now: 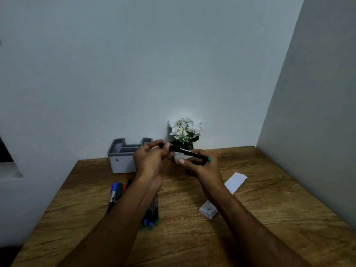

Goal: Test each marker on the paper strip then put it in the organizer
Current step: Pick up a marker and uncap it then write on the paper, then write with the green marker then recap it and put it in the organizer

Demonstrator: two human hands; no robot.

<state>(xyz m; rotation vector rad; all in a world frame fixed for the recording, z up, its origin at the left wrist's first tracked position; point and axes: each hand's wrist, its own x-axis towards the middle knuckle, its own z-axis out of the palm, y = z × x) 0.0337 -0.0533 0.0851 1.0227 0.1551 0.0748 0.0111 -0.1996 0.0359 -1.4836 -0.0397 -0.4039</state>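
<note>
Black marker [185, 152] with a teal end, that's what I've got up in the air between both hands, over the back part of the wooden desk [269, 189]. My left hand [152, 160] has its fingertips pinched round the dark end, looks like the cap end, though I can't tell if the cap is coming off or going on. My right hand [200, 166] is curled round the barrel near the teal end, thumb on top

Progress wise I'd guess it's early. The grey organizer [123, 158] at the back edge, just left of my hands, shows no markers sticking out, though I can't see all the way inside. A whole bunch of markers [152, 211] are lying toward the left edge of the desk under my left arm. The paper strip [234, 183] is off to the right, partly under my right arm, with maybe one small mark on its near end
</note>
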